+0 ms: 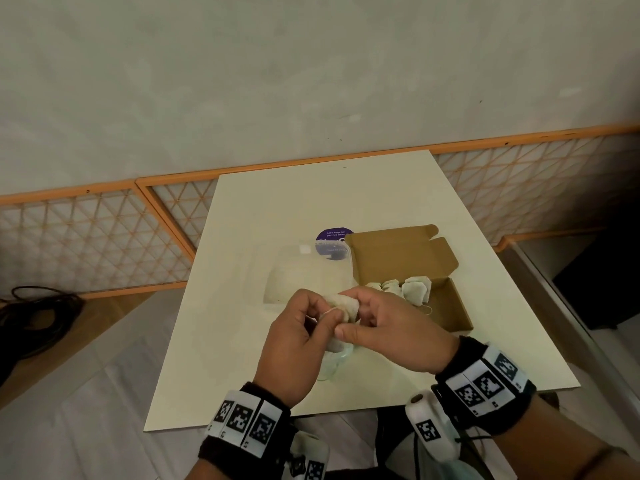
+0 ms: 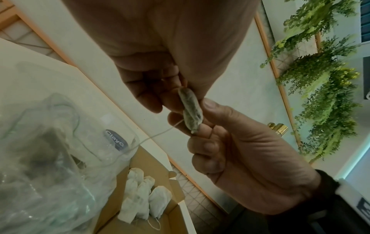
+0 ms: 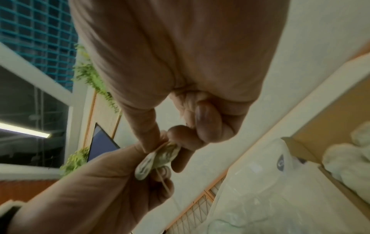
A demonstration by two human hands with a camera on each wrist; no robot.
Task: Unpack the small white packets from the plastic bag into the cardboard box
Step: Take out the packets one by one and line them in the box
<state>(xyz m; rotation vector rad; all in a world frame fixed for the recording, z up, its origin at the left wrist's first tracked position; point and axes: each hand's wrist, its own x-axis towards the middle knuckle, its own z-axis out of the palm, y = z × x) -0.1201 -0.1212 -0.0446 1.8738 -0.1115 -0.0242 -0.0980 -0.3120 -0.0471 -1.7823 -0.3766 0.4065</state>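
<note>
Both hands met above the near centre of the white table (image 1: 311, 202). The left hand (image 1: 294, 344) and the right hand (image 1: 391, 334) each pinched the same small white packet (image 1: 346, 306) between thumb and fingertips, and neither had let go. In the left wrist view the packet (image 2: 191, 110) appeared edge-on, with a thin string (image 2: 152, 137) trailing from it down toward the plastic bag (image 2: 40, 158). It could not be determined whether the far end of the string was caught in the bag or merely lay across it.

The cardboard box (image 1: 398, 258) stood open at the 1 o'clock position from the hands, lid flap folded back. A cluster of packets (image 1: 405, 289) already lay inside it, against the left end; the left wrist view showed roughly four or five of them (image 2: 142, 196). The right portion of the box floor was bare.

Judged progress: partly complete. The held packet remained to be placed in the box. The bag lay at 12 o'clock from the hands, its near end extending beneath them. Dark, blurred shapes showed through its film, so the number of packets left inside could not be counted.

A purple round label (image 1: 334, 240) sat partly behind the bag, and its text was illegible.
</note>
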